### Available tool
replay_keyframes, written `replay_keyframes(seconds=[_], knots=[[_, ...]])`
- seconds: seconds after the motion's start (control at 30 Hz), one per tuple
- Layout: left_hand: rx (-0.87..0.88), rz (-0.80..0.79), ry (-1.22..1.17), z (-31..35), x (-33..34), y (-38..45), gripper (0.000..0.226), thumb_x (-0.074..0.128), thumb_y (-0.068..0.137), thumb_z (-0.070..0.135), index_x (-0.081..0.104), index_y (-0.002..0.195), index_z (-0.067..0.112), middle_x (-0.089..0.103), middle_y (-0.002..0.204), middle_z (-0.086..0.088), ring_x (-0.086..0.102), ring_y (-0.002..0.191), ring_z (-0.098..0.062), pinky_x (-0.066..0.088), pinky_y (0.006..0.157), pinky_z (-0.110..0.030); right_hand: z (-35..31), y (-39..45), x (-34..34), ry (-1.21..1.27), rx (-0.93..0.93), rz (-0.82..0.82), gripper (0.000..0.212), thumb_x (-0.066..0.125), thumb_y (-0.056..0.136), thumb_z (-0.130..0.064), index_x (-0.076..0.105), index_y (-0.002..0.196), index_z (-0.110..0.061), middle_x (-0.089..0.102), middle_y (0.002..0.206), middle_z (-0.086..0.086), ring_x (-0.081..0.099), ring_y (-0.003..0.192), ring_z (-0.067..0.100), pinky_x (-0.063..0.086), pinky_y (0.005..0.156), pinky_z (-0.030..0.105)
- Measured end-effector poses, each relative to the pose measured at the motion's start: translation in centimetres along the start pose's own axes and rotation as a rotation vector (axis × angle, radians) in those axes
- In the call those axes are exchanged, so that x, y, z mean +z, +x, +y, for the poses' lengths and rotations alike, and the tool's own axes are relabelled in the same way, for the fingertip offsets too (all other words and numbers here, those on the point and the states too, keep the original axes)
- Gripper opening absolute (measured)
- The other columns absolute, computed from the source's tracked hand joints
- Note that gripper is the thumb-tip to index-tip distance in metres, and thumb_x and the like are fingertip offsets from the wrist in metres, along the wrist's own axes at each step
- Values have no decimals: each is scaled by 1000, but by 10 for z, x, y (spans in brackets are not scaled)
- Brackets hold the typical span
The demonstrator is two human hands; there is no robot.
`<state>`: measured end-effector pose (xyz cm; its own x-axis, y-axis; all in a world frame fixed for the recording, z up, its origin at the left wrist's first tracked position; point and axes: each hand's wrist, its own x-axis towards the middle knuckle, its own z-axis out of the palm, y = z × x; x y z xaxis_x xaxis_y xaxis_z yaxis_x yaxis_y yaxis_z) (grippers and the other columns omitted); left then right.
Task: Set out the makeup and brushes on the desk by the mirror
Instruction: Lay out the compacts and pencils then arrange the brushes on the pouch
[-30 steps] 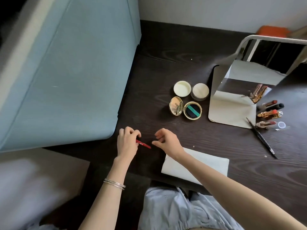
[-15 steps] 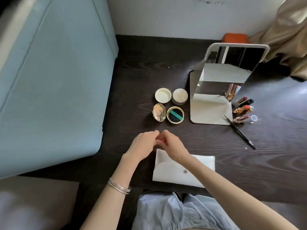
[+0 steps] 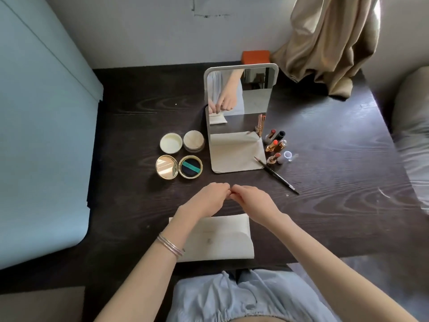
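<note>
Both hands meet before the mirror.

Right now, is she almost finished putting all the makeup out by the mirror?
Mostly, it seems. Already out: the open gold compact and two round jars left of the mirror, three uncapped lipsticks and a thin dark brush on its right. In hand: the left hand and right hand meet over something too small to make out. The white pouch lies flat; I can't tell if anything is left inside.
</note>
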<state>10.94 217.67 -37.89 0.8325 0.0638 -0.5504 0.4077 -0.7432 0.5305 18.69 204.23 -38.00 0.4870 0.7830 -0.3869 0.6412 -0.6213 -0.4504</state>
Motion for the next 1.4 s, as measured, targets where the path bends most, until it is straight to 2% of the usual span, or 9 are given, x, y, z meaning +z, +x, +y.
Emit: replay_keyframes(seconds=[0.13,0.3,0.4,0.5,0.83,1.03,1.23,1.3,1.4], knots=[[28,-55,-88,9,-5,6,25,32,101,26,49,86,15,55,88,-2,52,83,-21,39,74,-36,14,-9,-12,-137,-46,11,29,33,100,-41,51,106,-19,63,97,1,59,92,24,34,61,31],[15,-121,-142,15,-9,9,27,33,102,28,52,86,15,56,85,-1,50,78,-16,39,73,-32,19,-10,-25,-11,-151,-89,25,41,98,-34,52,106,-13,58,103,6,57,97,25,44,74,38],[37,-123,-183,18,-14,9,29,33,102,27,53,86,13,57,85,0,50,78,-14,38,71,-27,17,-10,-27,-111,-173,-9,28,39,99,-38,50,105,-14,60,104,2,59,96,23,40,64,33],[62,-91,-154,17,-19,10,31,32,102,27,49,80,17,55,81,1,50,77,-15,38,74,-29,14,-9,-31,-162,-165,50,31,35,99,-42,53,107,-18,64,104,-1,61,94,23,31,60,30],[111,-119,-126,14,-19,2,33,31,102,29,40,70,27,47,73,4,42,68,-13,34,66,-29,15,-13,-36,13,-90,-87,29,38,98,-44,56,97,-23,67,94,3,60,90,28,42,69,36],[102,-188,-131,24,-23,1,34,31,102,31,41,70,25,45,72,5,39,64,-9,31,60,-26,21,-22,-35,17,-55,-99,28,38,98,-44,55,96,-22,66,93,-1,59,91,27,36,67,32],[38,-109,234,-11,-34,-8,21,33,101,17,51,92,14,60,101,-11,57,91,-26,41,78,-35,68,-35,-44,34,156,-209,29,41,96,-43,50,73,-28,64,84,-3,59,89,23,43,74,34],[-106,-75,119,-43,-60,-26,23,34,101,16,53,89,13,61,98,-7,57,88,-18,42,79,-27,102,-53,-56,44,257,-230,35,43,98,-37,43,63,-30,54,69,-13,56,81,19,38,69,30],[-48,24,-259,-23,-65,-31,32,33,102,20,43,71,18,46,71,5,42,65,-8,35,67,-19,96,-49,-55,125,196,-236,35,44,99,-28,43,64,-33,47,63,-15,48,64,7,30,65,24]])
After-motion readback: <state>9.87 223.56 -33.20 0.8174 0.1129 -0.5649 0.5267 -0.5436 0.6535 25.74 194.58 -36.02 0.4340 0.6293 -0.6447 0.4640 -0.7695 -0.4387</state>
